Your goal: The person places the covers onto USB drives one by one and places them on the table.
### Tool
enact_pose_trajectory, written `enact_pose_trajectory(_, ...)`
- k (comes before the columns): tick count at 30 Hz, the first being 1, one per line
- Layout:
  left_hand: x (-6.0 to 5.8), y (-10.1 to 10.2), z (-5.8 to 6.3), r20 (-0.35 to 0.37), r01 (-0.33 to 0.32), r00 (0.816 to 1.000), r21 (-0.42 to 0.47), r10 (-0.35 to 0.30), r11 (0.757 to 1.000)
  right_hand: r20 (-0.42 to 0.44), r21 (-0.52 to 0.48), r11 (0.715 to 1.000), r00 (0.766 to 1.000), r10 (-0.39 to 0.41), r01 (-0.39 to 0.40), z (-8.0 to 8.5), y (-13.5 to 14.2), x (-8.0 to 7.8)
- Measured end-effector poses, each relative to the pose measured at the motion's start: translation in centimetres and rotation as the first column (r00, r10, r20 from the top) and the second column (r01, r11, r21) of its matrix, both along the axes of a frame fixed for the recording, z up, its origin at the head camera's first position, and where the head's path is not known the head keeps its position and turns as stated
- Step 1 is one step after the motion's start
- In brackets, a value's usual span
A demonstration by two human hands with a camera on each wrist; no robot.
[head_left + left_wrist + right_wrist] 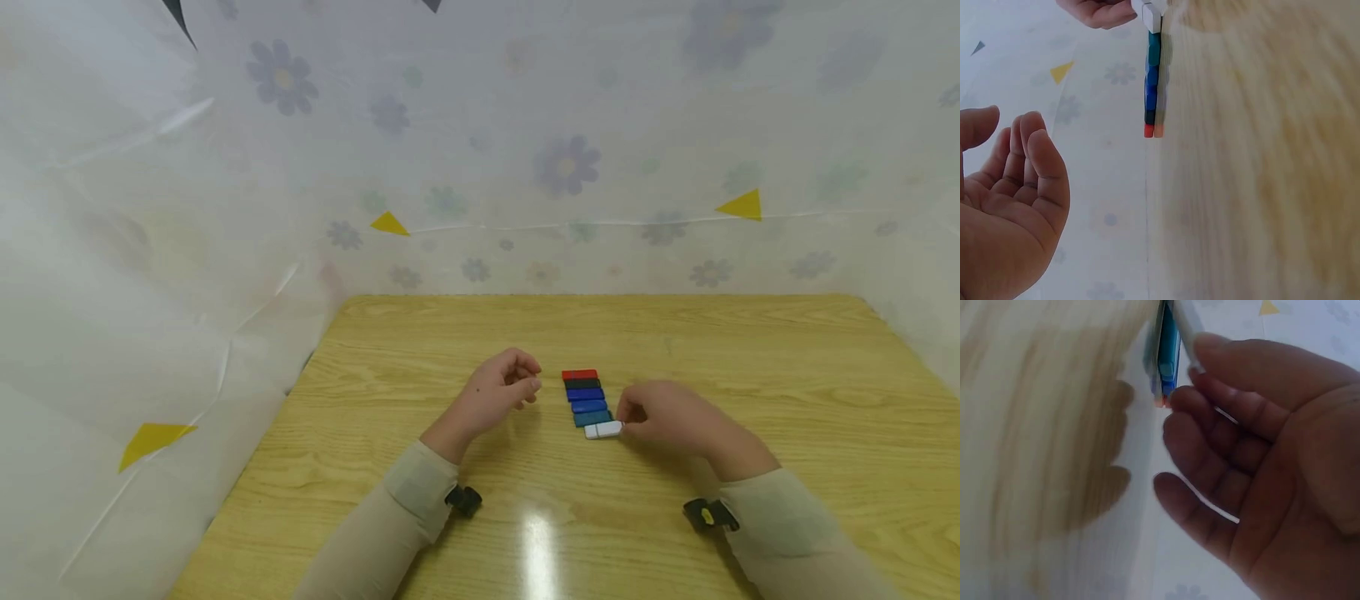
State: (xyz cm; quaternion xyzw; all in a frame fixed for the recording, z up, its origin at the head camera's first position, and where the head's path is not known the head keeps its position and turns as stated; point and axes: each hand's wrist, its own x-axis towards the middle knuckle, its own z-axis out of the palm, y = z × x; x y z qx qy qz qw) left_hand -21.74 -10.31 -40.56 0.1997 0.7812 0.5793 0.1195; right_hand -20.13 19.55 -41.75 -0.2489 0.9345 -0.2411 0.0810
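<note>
A white capped stick (603,430), which looks like a USB flash drive, lies at the near end of a short column. Its right end is pinched between the thumb and forefinger of my right hand (675,421). Beyond it, side by side, are a teal stick (592,418), two blue sticks (588,407), a black stick (582,384) and a red stick (580,375) at the far end. My left hand (501,387) hovers left of the column, fingers loosely bent, holding nothing. In the right wrist view the white stick (1186,331) is blurred and partly hidden by the thumb.
The wood-grain table (375,375) carries the column near its middle. A pale flowered sheet (480,150) hangs behind it and along the left side, with yellow triangles (742,206) on it. Dark wrist straps (463,501) show at both sleeves.
</note>
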Motion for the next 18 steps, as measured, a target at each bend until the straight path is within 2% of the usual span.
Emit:
enact_pose_trajectory(3,0.0,0.1,0.0,0.003,-0.001,1.000,-0.005,0.001,1.000,0.004,0.038,0.999,1.000,0.011,-0.012,-0.1,-0.3,0.0)
enact_pose_trajectory(8,0.0,0.1,-0.3,0.005,0.004,1.000,-0.014,-0.004,1.000,0.010,0.074,0.997,1.000,-0.016,0.016,-0.1,-0.9,0.0)
enact_pose_trajectory(18,-0.2,-0.2,-0.2,-0.003,0.028,1.000,-0.028,-0.028,0.999,0.010,0.083,0.996,0.999,-0.031,0.030,-0.1,-1.3,0.1)
